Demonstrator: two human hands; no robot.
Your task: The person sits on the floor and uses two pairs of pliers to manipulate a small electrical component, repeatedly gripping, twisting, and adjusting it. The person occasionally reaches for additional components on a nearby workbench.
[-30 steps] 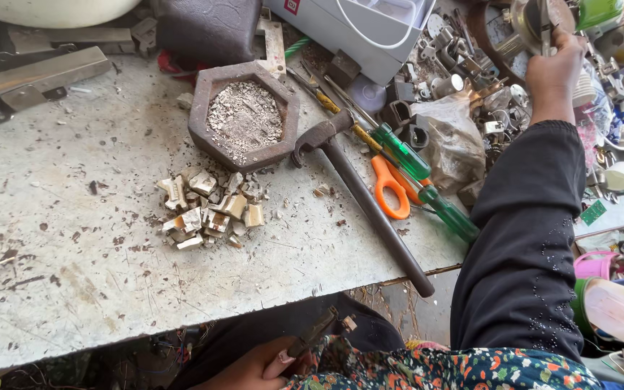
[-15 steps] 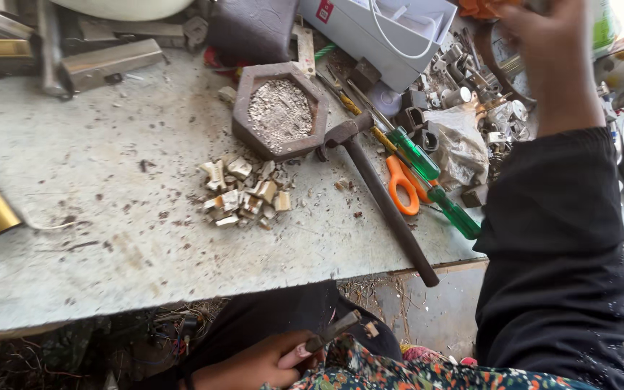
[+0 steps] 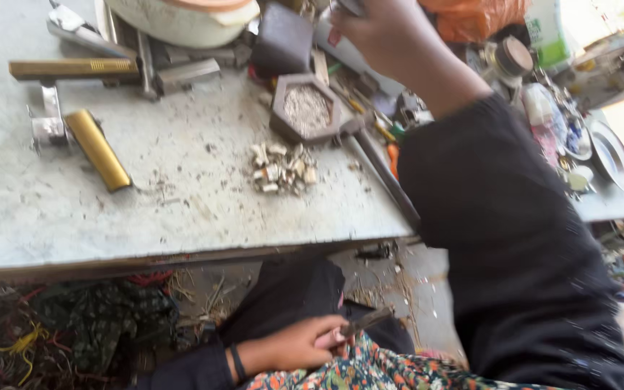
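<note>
A workshop — scarred workbench (image 3: 182, 209) (hammer (image 3: 377, 162), metal scraps (image 3: 281, 170)).

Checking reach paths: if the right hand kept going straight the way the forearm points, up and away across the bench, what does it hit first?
Likely the pale box at the back of the bench; the right hand overlaps it already. Blur and unclear depth hide whether they touch.

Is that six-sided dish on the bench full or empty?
Partly full. The dish sits upright on the bench, and a pale grey heap of small bits covers its hollow; its dark rim shows all round the heap.
</note>
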